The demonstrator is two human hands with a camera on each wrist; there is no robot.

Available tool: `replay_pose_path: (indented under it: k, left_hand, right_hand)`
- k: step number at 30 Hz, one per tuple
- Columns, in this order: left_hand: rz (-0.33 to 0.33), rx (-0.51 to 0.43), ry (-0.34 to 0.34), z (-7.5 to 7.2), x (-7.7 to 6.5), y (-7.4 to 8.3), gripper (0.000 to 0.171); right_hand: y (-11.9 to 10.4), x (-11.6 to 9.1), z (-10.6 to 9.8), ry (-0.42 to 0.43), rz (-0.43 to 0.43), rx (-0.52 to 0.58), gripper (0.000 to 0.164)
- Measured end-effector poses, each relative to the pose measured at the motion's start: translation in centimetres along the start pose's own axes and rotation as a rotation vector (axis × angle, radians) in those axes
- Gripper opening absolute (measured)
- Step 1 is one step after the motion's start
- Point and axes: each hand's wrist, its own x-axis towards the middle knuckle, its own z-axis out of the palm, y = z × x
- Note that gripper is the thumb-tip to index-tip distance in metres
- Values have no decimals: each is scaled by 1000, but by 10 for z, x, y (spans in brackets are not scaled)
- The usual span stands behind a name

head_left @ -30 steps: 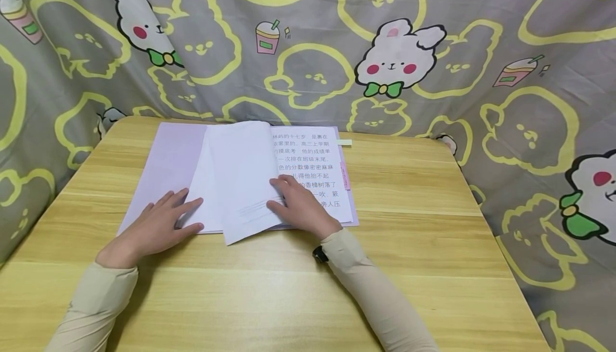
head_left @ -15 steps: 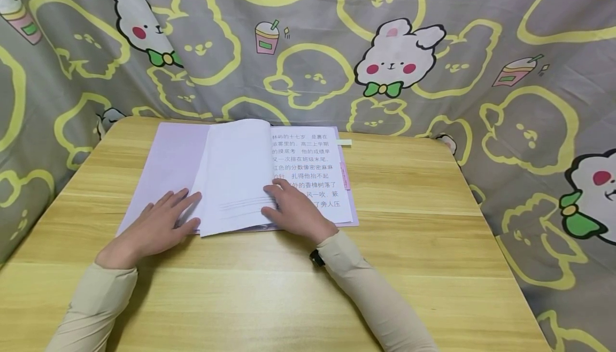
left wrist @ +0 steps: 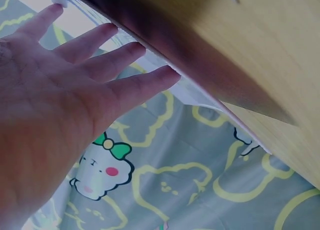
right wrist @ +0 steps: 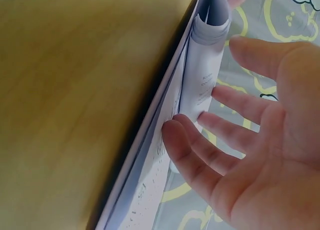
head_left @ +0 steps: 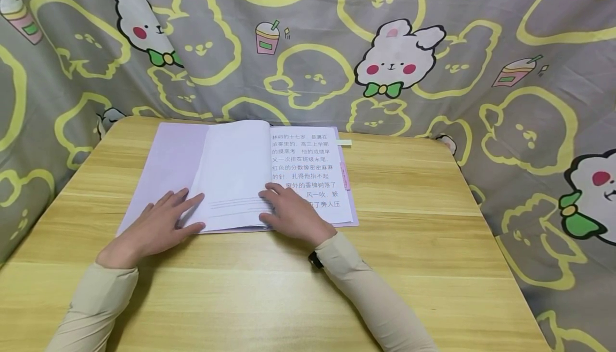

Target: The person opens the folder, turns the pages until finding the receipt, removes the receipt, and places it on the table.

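Note:
In the head view a purple-covered book (head_left: 175, 154) lies open at the table's far side. Its left-hand page (head_left: 236, 162) is white with faint lines near the bottom; the right-hand page (head_left: 313, 154) bears printed Chinese text. My left hand (head_left: 154, 226) rests on the left cover with fingers spread, their tips at the page's lower left edge. Beside the spine, my right hand (head_left: 295, 214) touches the bottom of the turned page with loosely bent fingers. From the right wrist, the page (right wrist: 200, 75) curves up near the spine, fingertips against it.
A pale green tab (head_left: 344, 142) and a pink tab (head_left: 344, 175) stick out from the book's right edge. The wooden table (head_left: 250, 298) extends in front. A grey curtain (head_left: 308, 31) with cartoon animals hangs behind and along the sides.
The turned page has swung left and settled flatter, its lower corner reaching my left hand's fingertips. My right hand has slid slightly left and toward me. The left hand has barely moved.

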Motion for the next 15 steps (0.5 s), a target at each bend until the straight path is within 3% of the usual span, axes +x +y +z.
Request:
replay_pose_path:
  k: [7, 15]
  left_hand:
    - [25, 16, 0, 0, 0, -1, 73]
    - [36, 20, -3, 0, 0, -1, 69]
  right_hand:
    - [2, -2, -3, -16, -12, 26, 50]
    - [22, -2, -16, -1, 31, 100, 49]
